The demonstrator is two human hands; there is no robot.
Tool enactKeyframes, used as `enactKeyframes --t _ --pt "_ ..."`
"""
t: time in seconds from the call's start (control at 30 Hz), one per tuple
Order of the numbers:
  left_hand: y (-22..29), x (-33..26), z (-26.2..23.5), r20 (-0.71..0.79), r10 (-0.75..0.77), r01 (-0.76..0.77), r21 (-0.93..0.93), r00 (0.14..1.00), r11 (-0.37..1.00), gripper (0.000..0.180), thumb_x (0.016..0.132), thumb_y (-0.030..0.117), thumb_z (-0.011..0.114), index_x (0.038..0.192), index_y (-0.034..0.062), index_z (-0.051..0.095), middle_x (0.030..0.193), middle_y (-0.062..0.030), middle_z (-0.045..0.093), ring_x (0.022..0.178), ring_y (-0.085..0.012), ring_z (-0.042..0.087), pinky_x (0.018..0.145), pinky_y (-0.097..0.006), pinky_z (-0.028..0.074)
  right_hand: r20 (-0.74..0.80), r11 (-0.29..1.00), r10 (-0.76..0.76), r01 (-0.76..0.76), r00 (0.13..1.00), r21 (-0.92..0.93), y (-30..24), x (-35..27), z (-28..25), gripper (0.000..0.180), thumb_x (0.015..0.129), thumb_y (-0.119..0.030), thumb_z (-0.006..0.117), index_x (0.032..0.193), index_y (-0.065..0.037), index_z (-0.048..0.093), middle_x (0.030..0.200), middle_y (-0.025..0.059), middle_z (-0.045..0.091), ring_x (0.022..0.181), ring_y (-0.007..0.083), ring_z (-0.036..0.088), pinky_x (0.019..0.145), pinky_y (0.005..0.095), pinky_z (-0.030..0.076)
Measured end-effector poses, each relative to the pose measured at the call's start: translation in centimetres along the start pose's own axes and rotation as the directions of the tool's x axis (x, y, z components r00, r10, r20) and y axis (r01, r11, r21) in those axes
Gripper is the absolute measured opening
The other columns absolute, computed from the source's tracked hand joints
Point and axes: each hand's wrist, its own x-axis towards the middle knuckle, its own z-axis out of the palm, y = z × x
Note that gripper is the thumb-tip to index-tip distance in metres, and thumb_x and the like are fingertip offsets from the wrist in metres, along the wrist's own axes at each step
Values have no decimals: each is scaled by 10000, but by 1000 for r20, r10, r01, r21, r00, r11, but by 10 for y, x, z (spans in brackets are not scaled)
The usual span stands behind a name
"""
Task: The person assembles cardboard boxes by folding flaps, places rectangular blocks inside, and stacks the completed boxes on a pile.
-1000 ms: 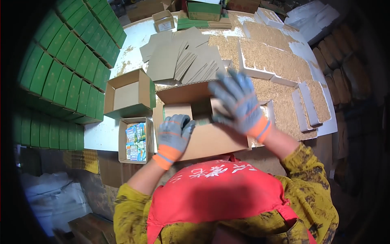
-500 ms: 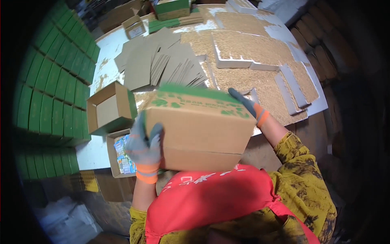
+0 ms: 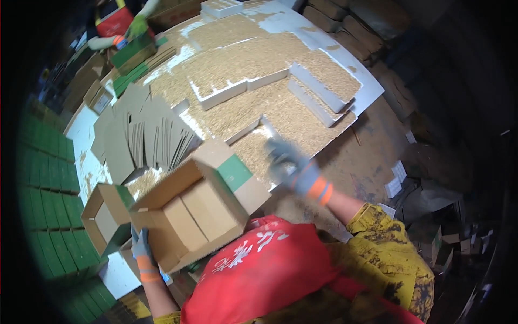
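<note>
Head view: the person is holding an open brown cardboard box (image 3: 199, 208) in the lower middle-left of the frame, tilted with its opening facing up toward the camera. Its flaps are folded out, and one flap at the upper right is carrying a green patch. The left hand (image 3: 141, 249), in a grey glove with an orange cuff, is sitting at the lower left corner of the box, its grip closing around the bottom edge and supporting it from beneath. The right hand (image 3: 288, 157), gloved the same way and blurred, is reaching out to the right of the box over the near edge of the counter (image 3: 345, 51); its fingers are looking loosely spread, off the box, and whether anything is held in that grip cannot be told.

The white counter is filling the upper middle of the frame and is strewn with tan granular material (image 3: 259, 54), with long white trays (image 3: 237, 92) lying in it. A fan of flat cardboard blanks (image 3: 145, 137) is lying just left of centre. A second open box (image 3: 102, 216) is standing just left of the held one. Stacks of green cartons (image 3: 46, 200) are lining the left edge. In the upper left another person's gloved hand (image 3: 139, 24) is resting on a green-topped box (image 3: 135, 48).
</note>
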Motion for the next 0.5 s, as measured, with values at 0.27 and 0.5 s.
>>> enactKeyframes --t 0.27,0.5 --pt "-19 20 29 -92 -108 95 -138 990 986 521 948 89 522 1451 55 392 1260 -82 569 1039 -179 578 849 -293 504 -739 682 -38 -523 673 -511 157 61 -198 597 641 -246 863 1169 -125 614 1179 163 485 1003 327 569 914 401 482" --pt "-20 13 27 -180 -102 70 -175 978 982 506 953 88 509 1444 55 392 1263 -96 564 1035 -187 578 865 -314 501 -685 728 -84 -425 723 -538 161 16 -190 506 692 -242 843 1131 -117 626 1279 171 472 1168 327 500 986 377 434"
